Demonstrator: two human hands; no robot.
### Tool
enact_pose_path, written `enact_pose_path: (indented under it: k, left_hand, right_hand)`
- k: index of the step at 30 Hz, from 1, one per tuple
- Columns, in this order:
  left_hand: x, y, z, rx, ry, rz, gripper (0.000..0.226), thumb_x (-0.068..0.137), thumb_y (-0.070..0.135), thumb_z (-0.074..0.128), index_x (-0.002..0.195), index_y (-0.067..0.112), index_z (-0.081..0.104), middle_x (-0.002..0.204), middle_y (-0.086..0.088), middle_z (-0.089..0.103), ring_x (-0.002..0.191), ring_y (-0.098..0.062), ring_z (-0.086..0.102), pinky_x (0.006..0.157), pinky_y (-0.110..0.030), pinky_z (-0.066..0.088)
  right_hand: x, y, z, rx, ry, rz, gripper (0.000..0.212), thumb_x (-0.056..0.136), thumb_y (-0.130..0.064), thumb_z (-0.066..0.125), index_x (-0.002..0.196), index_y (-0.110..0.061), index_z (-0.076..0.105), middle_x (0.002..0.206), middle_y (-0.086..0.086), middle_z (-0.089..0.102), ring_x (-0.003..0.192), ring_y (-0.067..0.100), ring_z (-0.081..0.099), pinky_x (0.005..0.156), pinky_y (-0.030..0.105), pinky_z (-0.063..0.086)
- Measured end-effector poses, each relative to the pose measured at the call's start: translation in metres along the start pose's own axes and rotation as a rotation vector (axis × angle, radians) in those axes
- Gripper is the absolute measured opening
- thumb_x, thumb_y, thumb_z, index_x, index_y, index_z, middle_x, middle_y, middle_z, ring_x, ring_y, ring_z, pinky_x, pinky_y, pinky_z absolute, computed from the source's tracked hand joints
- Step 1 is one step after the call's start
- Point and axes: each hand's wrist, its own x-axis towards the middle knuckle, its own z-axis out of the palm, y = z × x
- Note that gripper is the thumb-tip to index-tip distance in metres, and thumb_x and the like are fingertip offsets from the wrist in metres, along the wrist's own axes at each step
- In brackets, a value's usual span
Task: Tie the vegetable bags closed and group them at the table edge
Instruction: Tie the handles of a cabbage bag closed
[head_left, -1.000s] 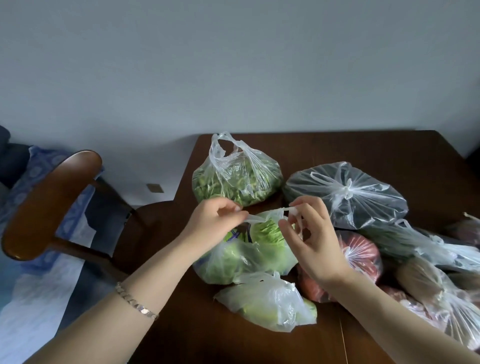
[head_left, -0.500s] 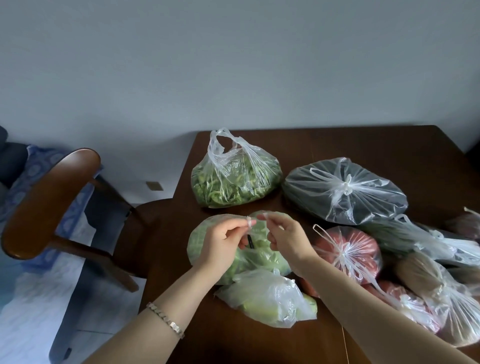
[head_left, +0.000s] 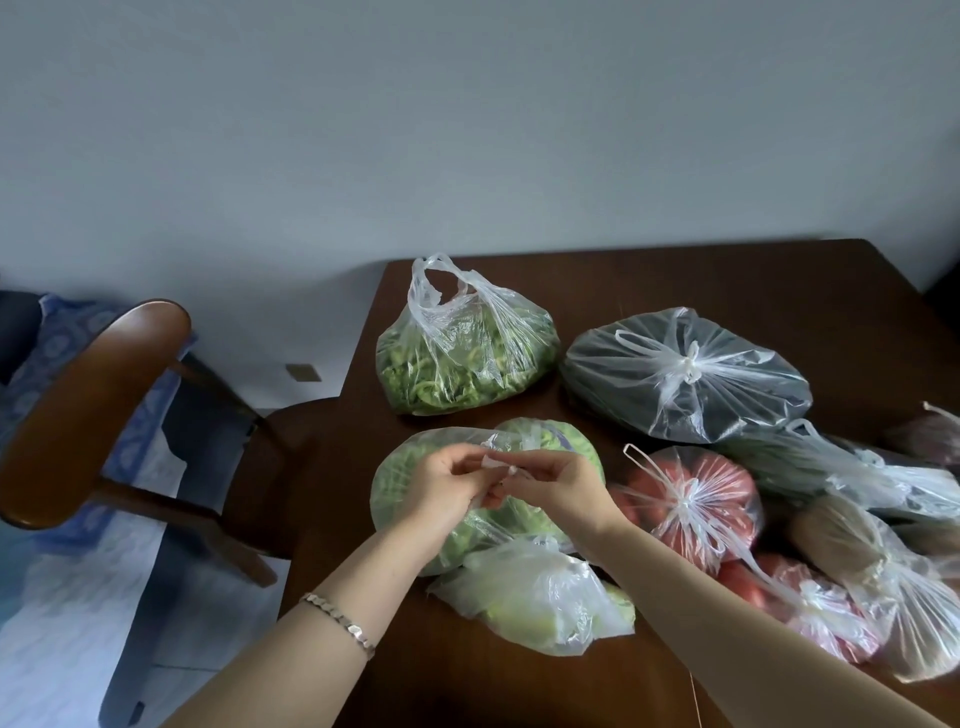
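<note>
Mid-knot at frame centre: left hand (head_left: 444, 488) and right hand (head_left: 558, 491) both pinching the green bag's handles (head_left: 498, 457), next move's cinching it tight.

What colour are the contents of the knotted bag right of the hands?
Red, seen through the clear knotted bag in the head view.
</note>
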Motion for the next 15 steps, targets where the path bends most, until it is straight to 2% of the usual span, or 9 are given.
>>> enact_pose_path:
  k: [2, 4, 6, 9, 12, 15]
  left_hand:
    - [-0.001, 0.000, 0.003, 0.065, 0.012, 0.047, 0.015, 0.081, -0.001, 0.065, 0.084, 0.014, 0.066, 0.053, 0.002, 0.066, 0.045, -0.007, 0.061, 0.049, -0.017, 0.051]
    - [-0.002, 0.000, 0.004, 0.121, -0.018, 0.115, 0.012, 0.083, 0.001, 0.064, 0.084, 0.012, 0.068, 0.056, 0.003, 0.066, 0.047, -0.006, 0.061, 0.050, -0.017, 0.052]
    - [-0.004, -0.001, 0.003, 0.146, -0.005, 0.193, 0.010, 0.084, 0.007, 0.065, 0.079, 0.015, 0.068, 0.054, 0.005, 0.067, 0.048, -0.006, 0.061, 0.050, -0.016, 0.051]
    - [-0.005, -0.003, -0.003, 0.183, 0.036, 0.283, 0.007, 0.084, 0.013, 0.065, 0.079, 0.017, 0.067, 0.061, 0.007, 0.068, 0.054, 0.000, 0.062, 0.055, -0.011, 0.048]
    - [-0.006, -0.011, -0.010, 0.281, -0.055, 0.384, 0.010, 0.085, 0.017, 0.062, 0.075, 0.016, 0.063, 0.073, 0.005, 0.061, 0.067, -0.005, 0.059, 0.068, -0.017, 0.046]
    - [-0.008, -0.022, -0.018, 0.507, -0.095, 0.632, 0.013, 0.076, 0.026, 0.057, 0.066, 0.026, 0.048, 0.082, 0.009, 0.052, 0.083, -0.004, 0.052, 0.080, -0.010, 0.040]
  right_hand:
    - [0.001, 0.004, -0.003, -0.018, 0.038, 0.004, 0.025, 0.076, 0.002, 0.068, 0.079, -0.023, 0.073, 0.068, 0.005, 0.067, 0.062, 0.008, 0.055, 0.062, 0.014, 0.046]
    - [0.002, 0.007, -0.004, -0.026, 0.075, 0.006, 0.021, 0.081, -0.005, 0.067, 0.070, -0.022, 0.072, 0.054, -0.006, 0.065, 0.049, 0.004, 0.047, 0.050, 0.012, 0.040]
    - [0.001, 0.007, -0.002, -0.039, 0.104, -0.008, 0.022, 0.086, -0.009, 0.062, 0.067, -0.016, 0.070, 0.047, -0.008, 0.062, 0.042, 0.003, 0.044, 0.046, 0.013, 0.037]
    - [0.000, 0.003, 0.005, -0.009, 0.186, -0.046, 0.023, 0.089, -0.010, 0.057, 0.068, -0.013, 0.068, 0.047, -0.007, 0.062, 0.042, 0.003, 0.049, 0.044, 0.015, 0.039]
    - [0.002, 0.006, 0.011, 0.098, 0.303, -0.019, 0.022, 0.088, -0.011, 0.059, 0.068, -0.011, 0.066, 0.058, 0.005, 0.062, 0.050, 0.015, 0.057, 0.042, 0.017, 0.043]
    - [0.009, 0.010, 0.016, 0.053, 0.366, 0.055, 0.024, 0.087, -0.013, 0.061, 0.064, -0.014, 0.064, 0.053, 0.003, 0.055, 0.042, 0.012, 0.053, 0.037, 0.016, 0.038]
